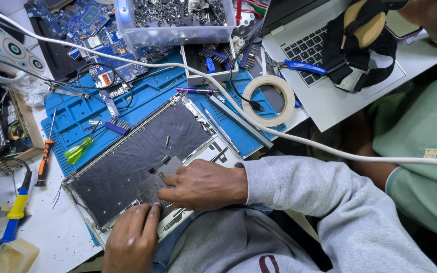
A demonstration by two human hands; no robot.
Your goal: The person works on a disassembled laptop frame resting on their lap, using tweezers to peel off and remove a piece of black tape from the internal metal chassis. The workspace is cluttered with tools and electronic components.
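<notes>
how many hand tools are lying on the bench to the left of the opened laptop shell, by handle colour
Orange-handled screwdriver: 1
Yellow-green-handled screwdriver: 1
Blue and yellow-handled tool: 1
Total: 3

All three lie left of the laptop shell, apart from both hands; the left hand and right hand rest on a grey part at the shell's near edge.
</notes>
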